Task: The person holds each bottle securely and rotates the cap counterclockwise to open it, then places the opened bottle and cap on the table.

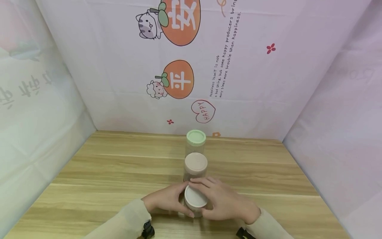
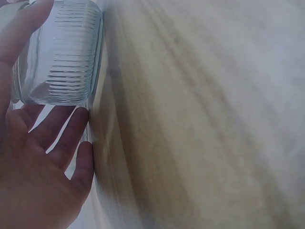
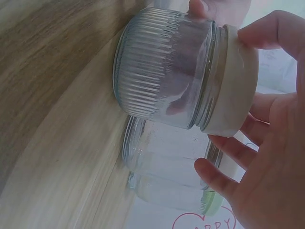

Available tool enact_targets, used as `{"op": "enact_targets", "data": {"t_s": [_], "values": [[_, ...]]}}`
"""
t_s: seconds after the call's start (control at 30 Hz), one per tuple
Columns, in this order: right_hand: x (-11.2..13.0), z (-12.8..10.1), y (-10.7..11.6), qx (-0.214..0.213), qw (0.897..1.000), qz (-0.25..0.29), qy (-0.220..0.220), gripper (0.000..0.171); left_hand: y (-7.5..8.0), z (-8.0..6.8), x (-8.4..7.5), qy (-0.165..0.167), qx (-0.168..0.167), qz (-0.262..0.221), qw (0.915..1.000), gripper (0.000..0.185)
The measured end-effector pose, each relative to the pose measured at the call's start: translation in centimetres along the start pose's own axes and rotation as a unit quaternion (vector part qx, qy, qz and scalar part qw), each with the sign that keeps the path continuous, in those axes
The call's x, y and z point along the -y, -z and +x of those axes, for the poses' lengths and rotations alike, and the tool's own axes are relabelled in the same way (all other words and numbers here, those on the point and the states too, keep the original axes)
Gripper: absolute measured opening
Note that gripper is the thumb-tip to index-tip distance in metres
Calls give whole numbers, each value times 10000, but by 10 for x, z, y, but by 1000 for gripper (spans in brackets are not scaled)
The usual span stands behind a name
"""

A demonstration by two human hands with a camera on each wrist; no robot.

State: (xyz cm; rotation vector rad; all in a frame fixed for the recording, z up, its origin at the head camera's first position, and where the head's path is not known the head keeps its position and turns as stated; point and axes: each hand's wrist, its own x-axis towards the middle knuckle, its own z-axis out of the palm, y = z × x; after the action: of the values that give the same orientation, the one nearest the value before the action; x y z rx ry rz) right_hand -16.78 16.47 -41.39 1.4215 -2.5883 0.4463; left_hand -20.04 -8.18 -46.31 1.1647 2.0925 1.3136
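Note:
Nearest on the table stands a clear ribbed glass jar [image 3: 152, 71] with a white lid [image 1: 196, 196]. My left hand [image 1: 167, 199] holds it from the left, thumb across the front of the glass [image 2: 71, 57] and fingers behind it. From the right, my right hand [image 1: 223, 200] grips the lid's rim, with the thumb in front and the fingers round the far side. The lid sits level on the jar. Right behind it is a second glass jar with a pale beige lid [image 1: 195, 162], and behind that one a jar with a green lid [image 1: 196, 137].
The three jars stand in a row on a wood-grain table [image 1: 125, 166]. A printed white cloth [image 1: 238, 109] rises at the table's back edge, and more white cloth hangs at the left [image 1: 38, 109] and right [image 1: 337, 116].

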Motion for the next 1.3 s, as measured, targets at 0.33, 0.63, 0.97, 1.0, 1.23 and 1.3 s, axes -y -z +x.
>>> {"op": "enact_targets", "data": {"t_s": [0.33, 0.63, 0.97, 1.0, 1.23, 1.3], "values": [[3, 0, 1, 10, 9998, 72, -174, 82, -2, -1, 4, -48, 12, -62, 10000, 87], [3, 2, 3, -351, 9958, -550, -644, 91, -2, -1, 1, -27, -102, 75, 9999, 82], [3, 3, 2, -396, 9941, -665, -765, 88, -1, 1, -1, 49, -34, -66, 10000, 80], [3, 3, 2, -397, 9941, -674, -756, 89, -1, 1, -1, 45, -34, -58, 10000, 80], [3, 3, -2, -338, 9944, -770, -642, 97, 0, 0, -2, 47, -63, 21, 10000, 81], [2, 3, -4, -294, 9947, -783, -605, 98, 0, 0, -2, 61, -37, -6, 10000, 83]]}}
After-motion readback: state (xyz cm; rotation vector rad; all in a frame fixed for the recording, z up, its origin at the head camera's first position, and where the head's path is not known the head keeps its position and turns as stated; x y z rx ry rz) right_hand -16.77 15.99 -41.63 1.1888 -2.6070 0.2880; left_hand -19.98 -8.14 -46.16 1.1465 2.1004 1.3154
